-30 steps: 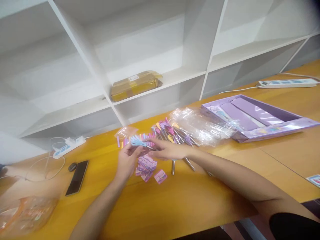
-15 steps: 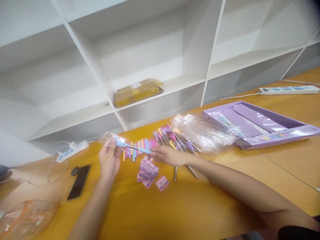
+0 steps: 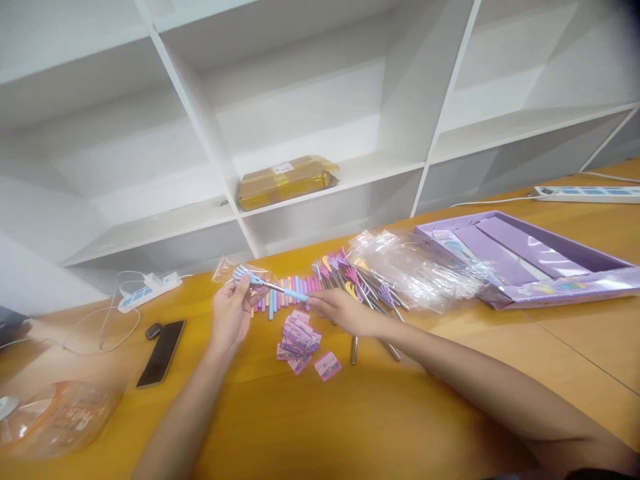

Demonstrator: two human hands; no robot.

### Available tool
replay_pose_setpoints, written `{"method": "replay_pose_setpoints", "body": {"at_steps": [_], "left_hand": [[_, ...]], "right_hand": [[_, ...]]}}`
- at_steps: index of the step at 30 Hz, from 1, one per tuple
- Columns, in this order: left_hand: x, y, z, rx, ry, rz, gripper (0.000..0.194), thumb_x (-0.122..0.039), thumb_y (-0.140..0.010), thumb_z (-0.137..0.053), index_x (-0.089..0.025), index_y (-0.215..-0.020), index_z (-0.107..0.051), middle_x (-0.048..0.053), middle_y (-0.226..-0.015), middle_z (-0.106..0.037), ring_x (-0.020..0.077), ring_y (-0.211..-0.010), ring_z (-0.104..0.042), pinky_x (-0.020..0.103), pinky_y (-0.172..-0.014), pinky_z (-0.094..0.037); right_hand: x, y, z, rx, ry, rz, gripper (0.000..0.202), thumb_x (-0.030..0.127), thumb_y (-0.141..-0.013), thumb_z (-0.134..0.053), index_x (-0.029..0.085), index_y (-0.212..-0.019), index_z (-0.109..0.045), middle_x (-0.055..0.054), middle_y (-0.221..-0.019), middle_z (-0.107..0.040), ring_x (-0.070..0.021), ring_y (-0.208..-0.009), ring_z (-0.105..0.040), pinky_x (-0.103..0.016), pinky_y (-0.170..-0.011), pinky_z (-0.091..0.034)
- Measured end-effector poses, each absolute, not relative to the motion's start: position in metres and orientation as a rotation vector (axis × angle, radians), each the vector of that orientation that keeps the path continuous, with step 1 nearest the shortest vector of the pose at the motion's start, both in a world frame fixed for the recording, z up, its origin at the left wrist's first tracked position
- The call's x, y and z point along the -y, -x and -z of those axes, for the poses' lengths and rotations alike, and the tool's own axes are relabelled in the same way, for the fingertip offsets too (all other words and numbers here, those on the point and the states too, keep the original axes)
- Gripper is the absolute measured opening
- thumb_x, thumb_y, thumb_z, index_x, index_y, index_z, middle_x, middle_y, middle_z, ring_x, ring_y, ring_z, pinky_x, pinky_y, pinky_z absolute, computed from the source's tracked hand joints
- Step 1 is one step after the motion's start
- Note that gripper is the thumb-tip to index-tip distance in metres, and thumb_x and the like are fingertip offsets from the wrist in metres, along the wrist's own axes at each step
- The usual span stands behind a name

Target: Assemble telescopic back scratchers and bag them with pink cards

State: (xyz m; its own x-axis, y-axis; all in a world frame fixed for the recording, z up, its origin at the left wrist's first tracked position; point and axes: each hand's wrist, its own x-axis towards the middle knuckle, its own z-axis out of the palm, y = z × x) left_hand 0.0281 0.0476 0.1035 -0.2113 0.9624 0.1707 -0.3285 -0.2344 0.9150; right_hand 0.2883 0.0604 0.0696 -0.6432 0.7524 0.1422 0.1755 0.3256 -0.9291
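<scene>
A light-blue back scratcher (image 3: 280, 289) with a hand-shaped head and a metal rod spans both my hands, tilted slightly down to the right. My left hand (image 3: 231, 313) pinches it just below the head, where a clear plastic bag (image 3: 223, 268) also shows; whether the head lies inside the bag I cannot tell. Around the blue grip end, my right hand (image 3: 343, 310) is closed. Behind and below lie a row of pastel handle pieces (image 3: 271, 305), a pile of pink cards (image 3: 300, 337) and several more back scratchers (image 3: 353, 275) with metal rods.
Clear plastic bags (image 3: 420, 270) are heaped beside a purple box (image 3: 575, 283) on the right. A phone (image 3: 161, 353), a mouse (image 3: 154, 331), a power strip (image 3: 150, 291) and a clear plastic container with an orange band (image 3: 65, 417) stand left. A taped parcel (image 3: 287, 183) sits on the shelf.
The whole view has shifted slightly. Both hands still hold the back scratcher, and its blue head now shows more plainly above my left fingers.
</scene>
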Motion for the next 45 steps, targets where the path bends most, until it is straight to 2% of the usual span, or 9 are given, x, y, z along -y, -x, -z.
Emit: {"method": "replay_pose_setpoints", "body": {"at_steps": [6,12,15,19,25,29,34,41,45], "left_hand": [[-0.048,-0.017,-0.114,-1.025,-0.966,-1.552,0.049,-0.042,-0.061,-0.105,-0.010,-0.088,-0.079,0.009,-0.087,-0.081,0.0161,-0.074,-0.077,0.025,-0.066,-0.067],[-0.044,-0.027,-0.109,-0.959,-0.908,-1.596,0.043,-0.038,-0.065,-0.104,-0.012,-0.088,-0.078,0.007,-0.088,-0.080,0.0161,-0.082,-0.078,0.028,-0.078,-0.068],[-0.045,-0.031,-0.104,-0.922,-0.916,-1.589,0.038,-0.037,-0.071,-0.101,-0.012,-0.090,-0.079,0.009,-0.096,-0.081,0.0186,-0.091,-0.079,0.033,-0.087,-0.068],[-0.046,-0.039,-0.093,-0.941,-0.953,-1.571,0.038,-0.042,-0.075,-0.098,-0.012,-0.090,-0.082,0.010,-0.092,-0.081,0.0192,-0.085,-0.078,0.030,-0.076,-0.066],[-0.035,-0.060,-0.077,-0.981,-1.017,-1.402,0.040,-0.046,-0.072,-0.099,-0.012,-0.090,-0.086,0.012,-0.093,-0.083,0.0225,-0.088,-0.079,0.035,-0.086,-0.066],[-0.029,-0.070,-0.072,-0.939,-1.078,-1.242,0.039,-0.047,-0.078,-0.095,-0.013,-0.094,-0.086,0.014,-0.097,-0.084,0.0265,-0.094,-0.080,0.043,-0.094,-0.066],[-0.040,-0.063,-0.074,-0.912,-1.015,-1.392,0.044,-0.050,-0.081,-0.093,-0.015,-0.105,-0.082,0.010,-0.105,-0.081,0.0209,-0.092,-0.078,0.037,-0.088,-0.067],[-0.049,-0.053,-0.077,-0.922,-0.960,-1.436,0.042,-0.046,-0.078,-0.095,-0.014,-0.100,-0.078,0.009,-0.103,-0.080,0.0182,-0.091,-0.077,0.030,-0.080,-0.066],[-0.050,-0.054,-0.074,-0.917,-0.936,-1.409,0.044,-0.046,-0.077,-0.096,-0.012,-0.100,-0.078,0.009,-0.101,-0.080,0.0173,-0.087,-0.077,0.028,-0.077,-0.064]], "right_hand": [[-0.066,-0.296,-0.074,1.866,0.831,-1.018,0.053,0.062,-0.110,-0.043,0.018,-0.095,-0.067,0.000,-0.079,-0.058,-0.0147,-0.075,-0.051,-0.028,-0.075,-0.040],[-0.051,-0.283,-0.069,1.762,0.861,-1.076,0.050,0.064,-0.109,-0.044,0.019,-0.098,-0.065,0.002,-0.073,-0.051,-0.0142,-0.068,-0.046,-0.028,-0.068,-0.039],[-0.041,-0.277,-0.068,1.760,0.845,-1.159,0.044,0.061,-0.108,-0.047,0.020,-0.111,-0.063,0.004,-0.074,-0.047,-0.0131,-0.065,-0.041,-0.027,-0.062,-0.035],[-0.032,-0.272,-0.066,1.711,0.848,-1.260,0.042,0.057,-0.108,-0.047,0.023,-0.133,-0.051,0.007,-0.073,-0.043,-0.0125,-0.062,-0.037,-0.025,-0.057,-0.033],[-0.030,-0.269,-0.062,1.814,0.858,-1.164,0.043,0.052,-0.110,-0.044,0.021,-0.140,-0.042,0.009,-0.070,-0.043,-0.0127,-0.060,-0.038,-0.026,-0.058,-0.032],[-0.031,-0.271,-0.063,1.845,0.873,-1.123,0.040,0.046,-0.112,-0.041,0.021,-0.144,-0.040,0.004,-0.078,-0.055,-0.0140,-0.064,-0.045,-0.027,-0.063,-0.036],[-0.031,-0.274,-0.064,1.887,0.740,-1.101,0.051,0.039,-0.109,-0.053,0.023,-0.152,-0.033,-0.001,-0.093,-0.062,-0.0156,-0.075,-0.054,-0.028,-0.069,-0.042],[-0.039,-0.281,-0.068,1.948,0.757,-0.923,0.019,0.037,-0.106,-0.063,0.023,-0.119,-0.062,0.002,-0.077,-0.063,-0.0138,-0.064,-0.054,-0.028,-0.065,-0.042],[-0.045,-0.287,-0.072,2.021,0.664,-0.715,0.014,0.034,-0.105,-0.068,0.022,-0.111,-0.070,-0.003,-0.090,-0.070,-0.0148,-0.073,-0.060,-0.030,-0.072,-0.047]]}}
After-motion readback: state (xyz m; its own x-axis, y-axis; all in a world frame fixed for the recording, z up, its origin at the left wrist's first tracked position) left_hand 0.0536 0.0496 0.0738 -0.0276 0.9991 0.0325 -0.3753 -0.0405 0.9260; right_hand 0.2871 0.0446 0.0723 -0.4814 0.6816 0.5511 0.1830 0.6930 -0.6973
